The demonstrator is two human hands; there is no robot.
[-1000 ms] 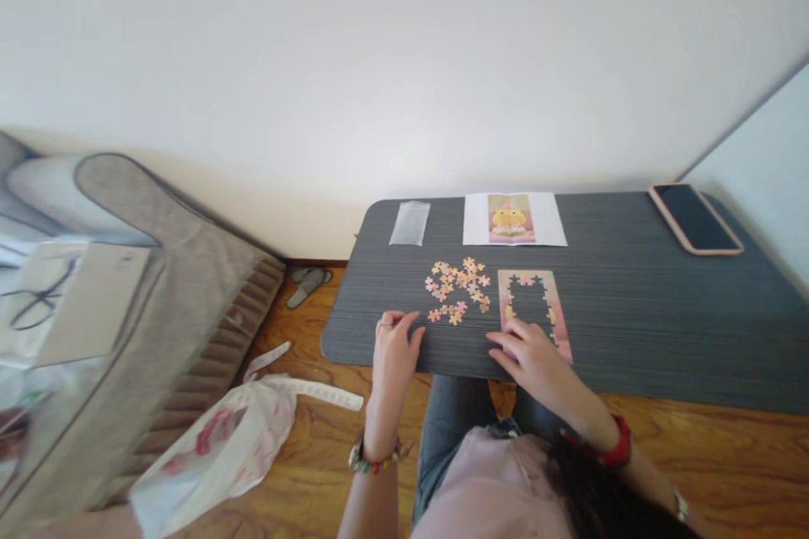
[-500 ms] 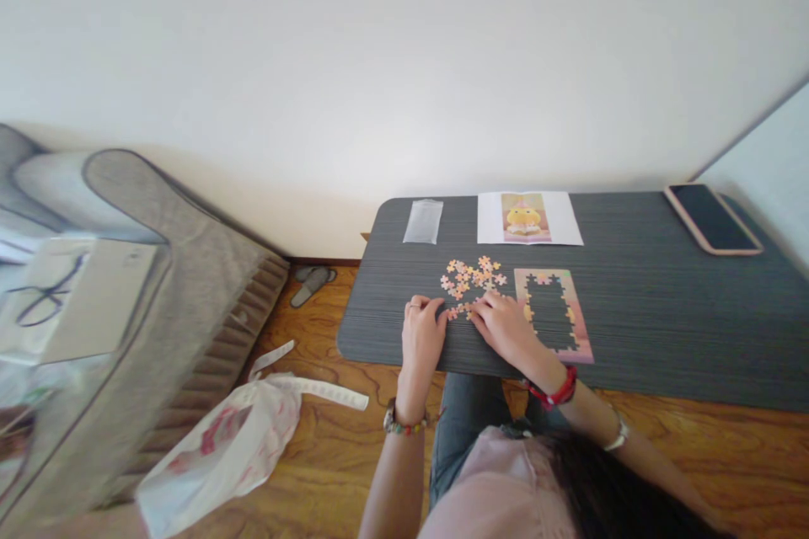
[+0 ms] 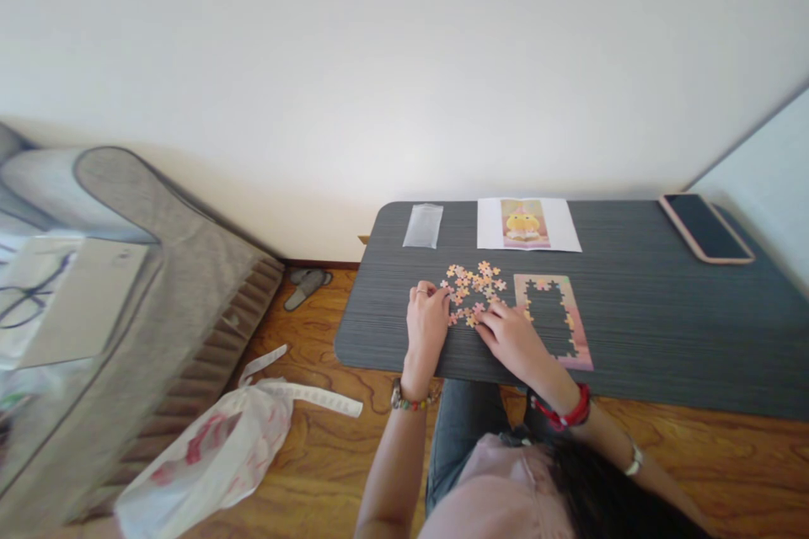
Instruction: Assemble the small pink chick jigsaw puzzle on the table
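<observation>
A heap of small orange and pink loose puzzle pieces (image 3: 475,280) lies on the dark grey table (image 3: 663,320). My left hand (image 3: 426,322) rests on the table with its fingertips at the heap's left edge. My right hand (image 3: 511,338) lies between the heap and the puzzle frame (image 3: 579,345), its fingertips on pieces at the heap's near edge. Whether it pinches a piece is too small to tell. The frame is a joined pink border with a bare middle, just right of my right hand.
At the table's far edge lie a reference picture (image 3: 527,224) of a yellow figure and a clear plastic sleeve (image 3: 423,225). A phone (image 3: 704,227) lies far right. On the wooden floor are slippers (image 3: 307,283) and a white bag (image 3: 208,455); a grey cushion (image 3: 145,269) stands left.
My right hand moved left from the puzzle frame to the loose pieces. My left hand slid forward to the heap's left edge.
</observation>
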